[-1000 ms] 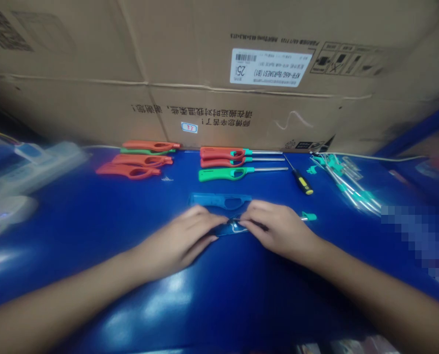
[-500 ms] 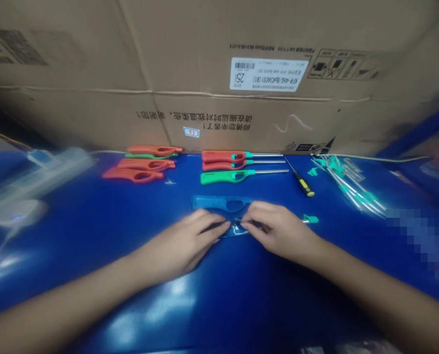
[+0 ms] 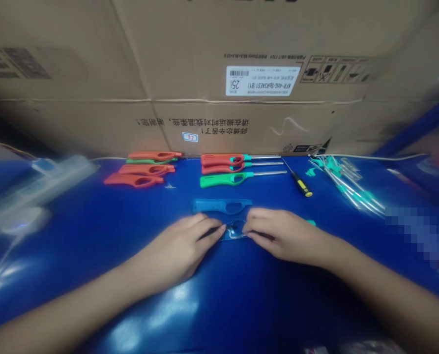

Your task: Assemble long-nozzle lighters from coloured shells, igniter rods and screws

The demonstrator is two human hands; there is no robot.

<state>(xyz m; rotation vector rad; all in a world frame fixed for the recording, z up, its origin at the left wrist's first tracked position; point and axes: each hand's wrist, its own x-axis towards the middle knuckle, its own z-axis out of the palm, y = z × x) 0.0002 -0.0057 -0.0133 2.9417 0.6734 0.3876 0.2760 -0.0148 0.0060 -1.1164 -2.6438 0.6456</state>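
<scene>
A blue lighter shell half with thin wires inside lies on the blue table, between my two hands. My left hand pinches at its left part, thumb and fingers close together. At its right end, my right hand has its fingertips closed on the shell's edge. Much of the shell is hidden under my hands. Just behind it rests another blue shell half. A green tip shows beyond my right hand.
Orange shells lie at the back left. Red and green lighters with metal rods, a black-yellow screwdriver and metal rods with green parts lie further right. A cardboard box stands behind. A power strip is at left.
The view has tilted slightly. My right hand has shifted a little to the right, and the rod and green tip beside it are now mostly hidden.
</scene>
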